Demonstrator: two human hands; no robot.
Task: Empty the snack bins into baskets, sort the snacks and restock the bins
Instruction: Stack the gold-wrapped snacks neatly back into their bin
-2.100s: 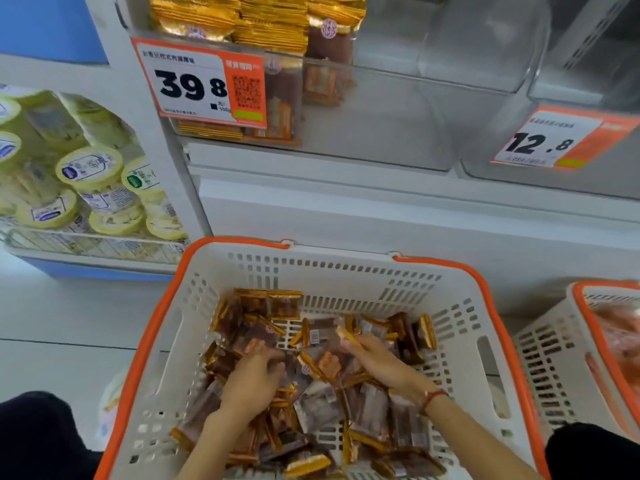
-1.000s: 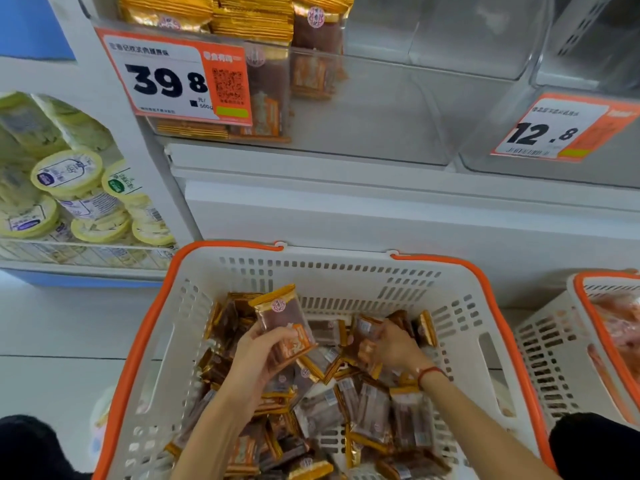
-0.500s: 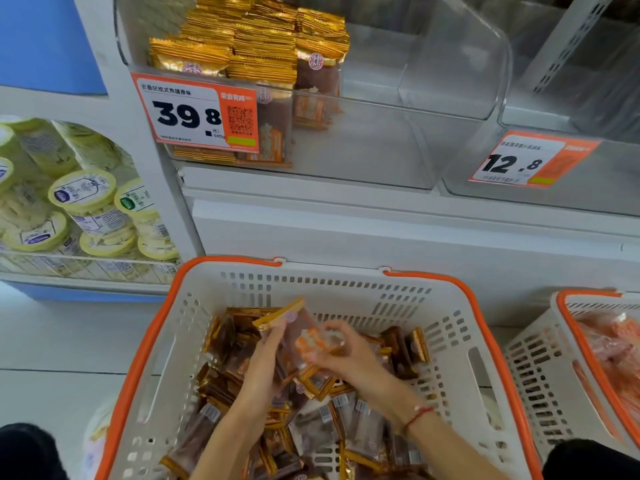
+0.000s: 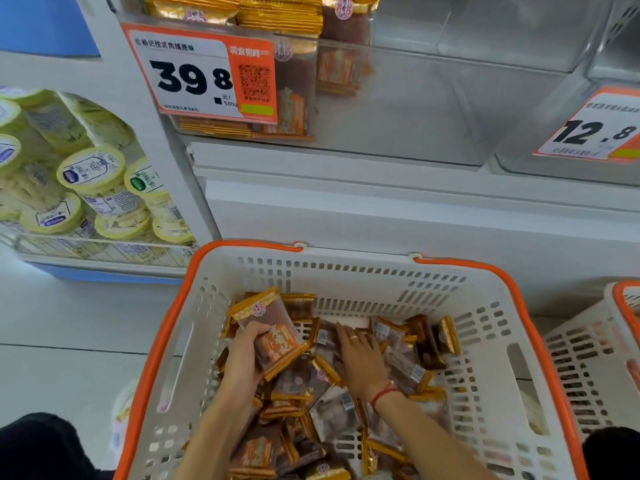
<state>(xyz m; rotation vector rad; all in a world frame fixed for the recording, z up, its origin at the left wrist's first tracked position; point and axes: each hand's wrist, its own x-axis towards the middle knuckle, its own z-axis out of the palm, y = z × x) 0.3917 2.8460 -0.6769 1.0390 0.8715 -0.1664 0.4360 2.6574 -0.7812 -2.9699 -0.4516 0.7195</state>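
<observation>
A white basket with an orange rim stands in front of me, holding several brown and gold snack packets. My left hand grips a small stack of these packets, lifted a little above the pile. My right hand lies palm down on the loose packets near the basket's middle, fingers spread and reaching toward the far wall. Above, a clear bin with the 39.8 price tag holds rows of the same packets at its left side.
A second orange-rimmed basket stands at the right edge. A neighbouring clear bin carries a 12.8 tag. Yellow-lidded tubs fill a shelf at the left. White floor lies left of the basket.
My left hand has picked packets out of the pile and now holds them as a stack. My right hand left that stack and went back down flat onto the loose packets.
</observation>
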